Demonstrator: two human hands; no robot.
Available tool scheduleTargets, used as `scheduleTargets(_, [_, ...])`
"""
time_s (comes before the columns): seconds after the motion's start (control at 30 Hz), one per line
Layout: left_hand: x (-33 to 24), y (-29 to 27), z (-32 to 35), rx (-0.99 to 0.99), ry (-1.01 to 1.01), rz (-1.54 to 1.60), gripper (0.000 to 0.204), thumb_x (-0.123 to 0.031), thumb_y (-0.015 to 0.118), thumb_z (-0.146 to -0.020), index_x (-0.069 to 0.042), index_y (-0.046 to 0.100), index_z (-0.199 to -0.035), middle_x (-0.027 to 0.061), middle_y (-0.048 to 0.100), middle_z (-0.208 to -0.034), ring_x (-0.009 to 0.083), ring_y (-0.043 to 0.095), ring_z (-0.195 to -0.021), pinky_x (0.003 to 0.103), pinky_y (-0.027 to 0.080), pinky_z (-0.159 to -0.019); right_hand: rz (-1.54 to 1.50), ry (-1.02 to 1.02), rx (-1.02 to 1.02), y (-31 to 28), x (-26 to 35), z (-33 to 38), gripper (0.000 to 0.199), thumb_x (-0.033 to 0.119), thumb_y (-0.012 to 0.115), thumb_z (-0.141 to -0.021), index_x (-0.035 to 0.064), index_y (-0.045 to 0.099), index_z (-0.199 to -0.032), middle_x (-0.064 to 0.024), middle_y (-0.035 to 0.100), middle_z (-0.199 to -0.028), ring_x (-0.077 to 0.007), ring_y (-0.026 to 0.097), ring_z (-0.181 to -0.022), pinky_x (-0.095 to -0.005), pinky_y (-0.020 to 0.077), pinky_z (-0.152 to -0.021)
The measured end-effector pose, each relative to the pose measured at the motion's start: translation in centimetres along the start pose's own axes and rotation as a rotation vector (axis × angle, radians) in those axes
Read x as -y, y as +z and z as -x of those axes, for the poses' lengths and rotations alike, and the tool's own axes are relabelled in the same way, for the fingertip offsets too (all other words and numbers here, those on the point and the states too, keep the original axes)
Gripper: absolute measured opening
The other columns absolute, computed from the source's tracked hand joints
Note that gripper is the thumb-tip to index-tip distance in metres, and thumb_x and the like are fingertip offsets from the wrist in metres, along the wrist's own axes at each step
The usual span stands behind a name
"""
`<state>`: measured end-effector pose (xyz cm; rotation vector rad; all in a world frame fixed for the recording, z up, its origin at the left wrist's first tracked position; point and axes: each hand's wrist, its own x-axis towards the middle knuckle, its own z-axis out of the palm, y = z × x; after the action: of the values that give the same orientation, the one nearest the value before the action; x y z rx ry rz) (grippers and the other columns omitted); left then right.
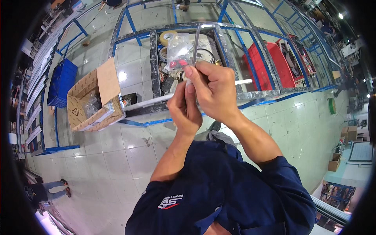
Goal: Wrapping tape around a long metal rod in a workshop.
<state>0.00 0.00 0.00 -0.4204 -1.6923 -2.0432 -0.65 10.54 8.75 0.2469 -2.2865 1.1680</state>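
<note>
Both hands meet in front of me, above the near side of a blue and grey metal frame. My right hand [214,88] is closed, its thumb and index finger pinching a thin grey metal strip [196,45] that points away from me. Pressed close beside it, my left hand [184,107] has its fingers closed around the lower end of the strip. The fingers hide that end. Beneath the hands, a long pale metal profile [152,102] lies along the frame's near edge. A tray of supplies beyond holds a clear plastic bag [181,46] and a yellow tape roll [168,37].
An open cardboard box [84,105] stands to the left, with a blue crate [62,82] behind it. Red bins [280,64] sit within the framework at right. A green tape roll [332,105] is farther right. Another person's legs [56,190] show at lower left.
</note>
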Motion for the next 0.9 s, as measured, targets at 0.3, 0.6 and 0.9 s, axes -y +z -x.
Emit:
scheduleTargets(0.3, [1.8,-6.8,-4.7,0.755,-0.734,1.060,0.032,-0.029,0.065,-0.102,0.003,0.065,-0.100,0.0002,0.052,-0.070,0.0086,0.029,-0.052,0.026,0.027,-0.051,-0.747,0.219,0.862,-1.8,1.5,-3.3,0.024,0.017,0.069,-0.100,-0.0046,0.072,-0.091,-0.0012,0.062,-0.066,-0.0032,0.053,-0.061,-0.0230,0.0396,-0.050])
scheduleTargets(0.6, [2.0,-1.9,-0.8,0.171,-0.499,0.327,0.032,-0.026,0.057,-0.108,0.002,0.069,-0.116,-0.0040,0.057,-0.078,0.0038,0.038,-0.059,0.024,0.030,-0.054,-0.397,0.308,0.204,1.7,-2.3,-0.8,0.033,0.017,0.070,-0.099,-0.0012,0.062,-0.073,-0.0054,0.057,-0.060,-0.0082,0.047,-0.053,-0.0283,0.0351,-0.046])
scheduleTargets(0.9, [2.5,-4.8,-3.5,0.652,-0.544,0.754,0.032,-0.030,0.057,-0.108,0.000,0.066,-0.111,-0.0018,0.052,-0.074,0.0051,0.037,-0.058,0.025,0.030,-0.053,-0.221,0.063,0.231,1.1,-0.7,-1.3,0.028,0.016,0.073,-0.095,-0.0033,0.064,-0.077,-0.0130,0.058,-0.060,-0.0158,0.051,-0.051,-0.0324,0.0403,-0.049])
